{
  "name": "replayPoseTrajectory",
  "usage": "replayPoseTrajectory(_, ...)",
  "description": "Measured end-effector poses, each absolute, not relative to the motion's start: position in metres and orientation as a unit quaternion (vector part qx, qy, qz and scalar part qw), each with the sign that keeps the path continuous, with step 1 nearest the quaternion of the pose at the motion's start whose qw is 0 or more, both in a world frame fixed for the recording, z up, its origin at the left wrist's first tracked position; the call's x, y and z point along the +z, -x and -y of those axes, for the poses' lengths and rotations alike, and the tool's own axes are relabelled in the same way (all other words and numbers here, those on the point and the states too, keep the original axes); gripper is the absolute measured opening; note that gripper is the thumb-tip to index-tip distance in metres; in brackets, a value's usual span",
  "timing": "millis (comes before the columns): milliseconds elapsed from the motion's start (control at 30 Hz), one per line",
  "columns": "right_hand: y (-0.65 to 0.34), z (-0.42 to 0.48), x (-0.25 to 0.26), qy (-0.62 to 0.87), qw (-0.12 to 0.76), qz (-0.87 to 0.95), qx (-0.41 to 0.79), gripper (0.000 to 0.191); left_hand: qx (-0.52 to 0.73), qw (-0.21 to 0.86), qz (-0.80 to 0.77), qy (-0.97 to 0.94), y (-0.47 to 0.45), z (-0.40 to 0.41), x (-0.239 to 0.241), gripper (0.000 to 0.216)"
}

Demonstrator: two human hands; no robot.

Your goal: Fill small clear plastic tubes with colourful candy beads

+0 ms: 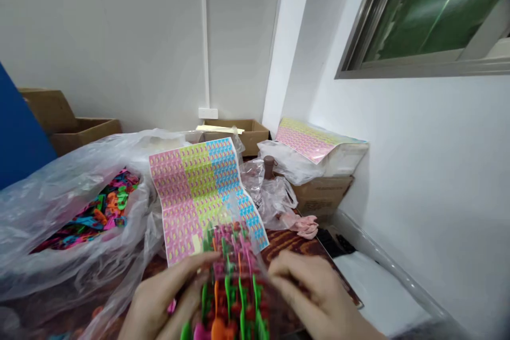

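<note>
A clear plastic bag [229,276], packed with rows of green, orange, pink and dark red plastic pieces, is held low in front of me. My left hand [169,297] grips its left side, with the index finger lying over the front. At the bag's right edge, my right hand [314,292] is closed in a pinch on the film. Just behind the bag lies a sheet of small printed stickers [199,186] in pink, yellow-green and blue blocks. The bag's lower end runs out of view.
On the left, a large translucent sack [43,202] holds many colourful plastic pieces [107,207]. Cardboard boxes [253,138] stand along the back. Crumpled clear bags [274,199], a brown knob-topped object [269,166] and pink cloth [306,227] lie right of the sheet. Another sticker sheet [306,138] rests by the wall.
</note>
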State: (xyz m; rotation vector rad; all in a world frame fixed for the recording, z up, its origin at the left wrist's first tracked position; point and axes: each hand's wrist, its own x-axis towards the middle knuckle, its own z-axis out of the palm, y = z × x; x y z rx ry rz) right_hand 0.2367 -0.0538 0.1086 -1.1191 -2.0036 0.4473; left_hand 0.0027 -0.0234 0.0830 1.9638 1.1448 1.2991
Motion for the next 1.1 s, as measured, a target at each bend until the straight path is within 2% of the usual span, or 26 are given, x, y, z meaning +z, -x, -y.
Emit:
replayPoseTrajectory(133,-0.234,0.016,0.113,0.450,0.436,0.748,0.217,0.020,0.495,0.454,-0.436,-0.599,-0.021,-0.011,0.111,0.028)
replayPoseTrajectory(233,-0.236,0.002,0.112,0.453,0.426,0.747,0.235,0.018,0.493,0.496,-0.419,-0.579,-0.025,-0.023,0.110,0.028)
replayPoseTrajectory(333,-0.239,0.002,0.116,0.457,0.422,0.755,0.205,0.018,0.497,0.378,-0.429,-0.652,-0.025,-0.019,0.109,0.023)
replayPoseTrajectory(500,-0.238,0.001,0.126,0.460,0.438,0.757,0.153,0.017,0.515,-0.006,-0.424,-0.745,-0.026,-0.018,0.111,0.022)
replayPoseTrajectory(600,-0.235,-0.004,0.129,0.452,0.447,0.760,0.130,0.017,0.509,-0.060,-0.421,-0.748,-0.026,-0.024,0.111,0.024)
replayPoseTrajectory(667,-0.234,-0.005,0.131,0.446,0.441,0.768,0.126,0.016,0.512,0.018,-0.436,-0.739,-0.022,-0.026,0.114,0.022)
replayPoseTrajectory(800,-0.233,-0.003,0.140,0.447,0.443,0.766,0.133,0.015,0.504,0.354,-0.422,-0.665,-0.014,-0.025,0.123,0.020)
replayPoseTrajectory(867,-0.232,-0.002,0.145,0.433,0.429,0.779,0.149,0.016,0.519,0.457,-0.401,-0.601,-0.013,-0.024,0.127,0.020)
replayPoseTrajectory(933,-0.231,-0.001,0.148,0.428,0.421,0.784,0.158,0.016,0.559,0.488,-0.388,-0.546,-0.015,-0.021,0.130,0.020)
replayPoseTrajectory(1100,-0.229,0.000,0.152,0.417,0.400,0.795,0.183,0.017,0.619,0.485,-0.371,-0.494,-0.024,-0.016,0.133,0.015)
